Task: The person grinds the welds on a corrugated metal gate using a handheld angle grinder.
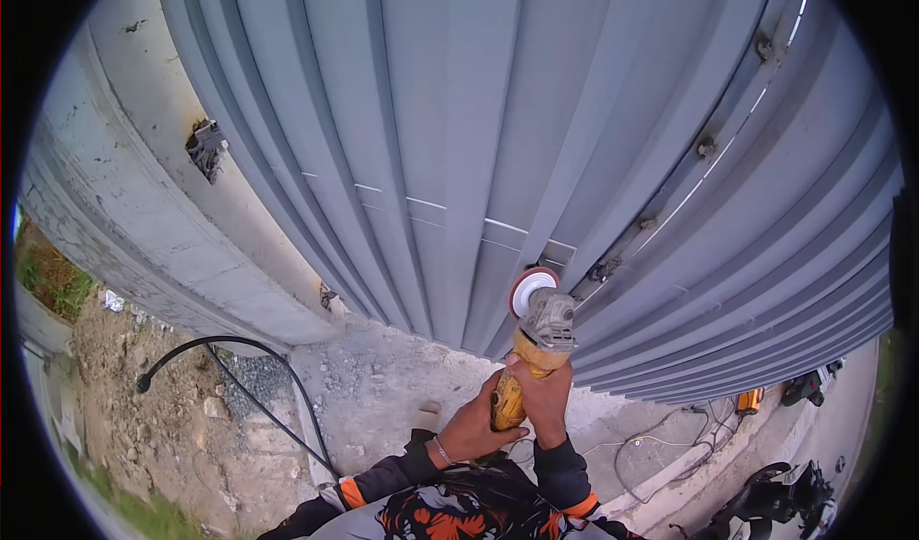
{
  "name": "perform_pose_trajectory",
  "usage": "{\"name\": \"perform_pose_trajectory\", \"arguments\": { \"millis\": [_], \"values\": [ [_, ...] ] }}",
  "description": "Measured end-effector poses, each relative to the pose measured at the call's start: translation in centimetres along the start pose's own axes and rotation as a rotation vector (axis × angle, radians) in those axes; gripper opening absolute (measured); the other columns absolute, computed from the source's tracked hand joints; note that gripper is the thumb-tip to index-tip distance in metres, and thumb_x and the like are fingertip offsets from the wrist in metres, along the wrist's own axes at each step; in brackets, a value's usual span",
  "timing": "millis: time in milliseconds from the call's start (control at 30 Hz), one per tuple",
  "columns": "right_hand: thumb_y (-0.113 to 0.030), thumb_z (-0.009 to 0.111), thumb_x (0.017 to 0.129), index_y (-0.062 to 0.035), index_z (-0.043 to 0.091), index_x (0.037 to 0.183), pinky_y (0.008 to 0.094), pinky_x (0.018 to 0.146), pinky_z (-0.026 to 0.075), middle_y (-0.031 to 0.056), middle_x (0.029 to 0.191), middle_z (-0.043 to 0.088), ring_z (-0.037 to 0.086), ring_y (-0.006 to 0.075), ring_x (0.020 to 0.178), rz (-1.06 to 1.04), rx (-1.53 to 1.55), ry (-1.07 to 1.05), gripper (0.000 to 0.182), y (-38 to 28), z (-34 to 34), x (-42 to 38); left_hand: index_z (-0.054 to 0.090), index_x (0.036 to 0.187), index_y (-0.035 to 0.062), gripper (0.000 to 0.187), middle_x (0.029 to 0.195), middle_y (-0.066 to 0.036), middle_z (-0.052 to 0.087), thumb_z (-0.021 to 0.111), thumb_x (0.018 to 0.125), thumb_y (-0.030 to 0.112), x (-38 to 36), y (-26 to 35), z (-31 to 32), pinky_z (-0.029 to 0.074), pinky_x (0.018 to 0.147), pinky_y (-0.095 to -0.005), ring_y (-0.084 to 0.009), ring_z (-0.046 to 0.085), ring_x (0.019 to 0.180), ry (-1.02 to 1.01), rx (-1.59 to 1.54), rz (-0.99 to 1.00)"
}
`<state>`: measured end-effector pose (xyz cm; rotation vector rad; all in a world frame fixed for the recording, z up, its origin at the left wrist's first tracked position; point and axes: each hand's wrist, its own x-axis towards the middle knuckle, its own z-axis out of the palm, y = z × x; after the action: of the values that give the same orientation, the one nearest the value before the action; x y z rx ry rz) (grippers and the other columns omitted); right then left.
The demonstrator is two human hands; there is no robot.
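Note:
A yellow angle grinder [510,398] with a grey gear head is held in front of me by both hands. My left hand [476,426] wraps the rear of its body from the left, a bracelet at the wrist. Around the body from the right closes my right hand [548,402]. The round disc [532,289], pale with a red rim, sits right at the ribs of the grey metal gate [479,138]. Thin bright horizontal lines cross the panel just above the disc.
A concrete pillar [182,243] stands left of the gate. A black hose [297,387] arches over dirt and gravel. Cables [661,439] lie on the ground at right, near an orange tool [750,401] and a parked motorcycle [780,502]. Hinge-like fittings [706,147] line the gate's seam.

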<state>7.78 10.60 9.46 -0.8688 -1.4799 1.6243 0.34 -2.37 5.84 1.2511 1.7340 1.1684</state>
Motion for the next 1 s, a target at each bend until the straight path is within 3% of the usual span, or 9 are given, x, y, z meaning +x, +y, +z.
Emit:
{"name": "perform_pose_trajectory", "arguments": {
  "millis": [100,200,333,367,467,500,633,767,1000],
  "values": [
    [-0.011,0.085,0.082,0.0049,0.063,0.118,0.0327,0.084,0.057,0.0114,0.107,0.073,0.071,0.0178,0.094,-0.009,-0.172,0.053,0.045,0.2,-1.8,0.5,0.006,0.164,0.0013,0.115,0.148,-0.029,0.048,0.085,0.088,0.038,2.0,-1.6,-0.3,0.054,0.103,-0.0435,-0.0380,0.059,0.132,-0.192,-0.132,0.133],
    [-0.013,0.085,0.081,0.0061,0.063,0.117,0.0335,0.082,0.058,0.0128,0.103,0.075,0.072,0.0187,0.092,0.061,-0.379,0.061,0.047,-1.0,-3.6,-0.3,0.005,0.164,0.0019,0.108,0.153,-0.024,0.043,0.080,0.094,0.036,3.3,0.3,-1.5,0.048,0.112,-0.0465,-0.0336,0.057,0.133,-0.524,-0.582,-0.074],
    [-0.024,0.085,0.078,0.0061,0.064,0.116,0.0359,0.082,0.059,0.0151,0.101,0.076,0.074,0.0224,0.090,0.153,-0.525,0.097,0.053,-3.2,-3.4,-3.7,0.010,0.164,0.0077,0.100,0.151,-0.016,0.040,0.078,0.097,0.035,3.0,-0.5,1.1,0.054,0.105,-0.0407,-0.0269,0.051,0.138,-0.540,-0.809,0.056],
    [-0.027,0.085,0.078,0.0060,0.065,0.116,0.0366,0.082,0.059,0.0155,0.101,0.076,0.074,0.0233,0.090,0.182,-0.533,0.108,0.054,-3.8,-3.2,-4.6,0.015,0.162,0.0081,0.094,0.146,-0.013,0.043,0.077,0.097,0.038,2.7,-0.7,1.5,0.057,0.099,-0.0359,-0.0247,0.050,0.139,-0.553,-0.776,0.043],
    [-0.026,0.085,0.078,0.0057,0.065,0.117,0.0366,0.082,0.060,0.0153,0.101,0.076,0.074,0.0238,0.090,0.278,-0.536,0.111,0.055,-5.5,-2.2,-6.1,0.021,0.159,0.0075,0.088,0.146,-0.011,0.043,0.076,0.098,0.040,2.5,1.2,-0.2,0.058,0.096,-0.0352,-0.0242,0.051,0.137,-0.758,-0.885,-0.128],
    [-0.024,0.085,0.079,0.0052,0.067,0.112,0.0348,0.079,0.058,0.0122,0.099,0.075,0.072,0.0203,0.087,0.239,-0.541,0.122,0.048,-5.8,-1.9,-6.3,0.024,0.157,0.0070,0.086,0.142,-0.011,0.046,0.076,0.098,0.041,2.4,1.2,-0.2,0.061,0.091,-0.0346,-0.0235,0.057,0.132,-0.757,-0.877,-0.121],
    [-0.027,0.083,0.080,0.0058,0.067,0.112,0.0351,0.079,0.058,0.0130,0.098,0.075,0.072,0.0205,0.087,0.230,-0.606,0.081,0.048,-7.2,-2.0,-5.9,0.026,0.154,0.0052,0.083,0.137,-0.013,0.050,0.075,0.098,0.042,2.8,2.3,-0.9,0.065,0.085,-0.0358,-0.0238,0.064,0.121,-0.761,-0.867,-0.113],
    [-0.041,0.084,0.079,0.0063,0.063,0.118,0.0407,0.085,0.058,0.0207,0.100,0.075,0.075,0.0334,0.092,0.188,-0.704,0.009,0.064,-9.5,-1.3,-4.2,0.026,0.153,0.0033,0.087,0.137,-0.014,0.051,0.075,0.096,0.047,3.8,4.4,-3.1,0.066,0.088,-0.0381,-0.0255,0.064,0.123,-0.714,-0.831,-0.041],
    [-0.044,0.081,0.079,0.0064,0.062,0.121,0.0411,0.086,0.057,0.0233,0.099,0.075,0.075,0.0375,0.094,0.176,-0.818,-0.025,0.068,-13.2,1.4,-0.6,0.026,0.155,0.0029,0.082,0.146,-0.019,0.048,0.065,0.102,0.051,6.3,6.5,-6.5,0.064,0.094,-0.0436,-0.0302,0.060,0.131,-0.788,-0.976,-0.063]
  ]
}}
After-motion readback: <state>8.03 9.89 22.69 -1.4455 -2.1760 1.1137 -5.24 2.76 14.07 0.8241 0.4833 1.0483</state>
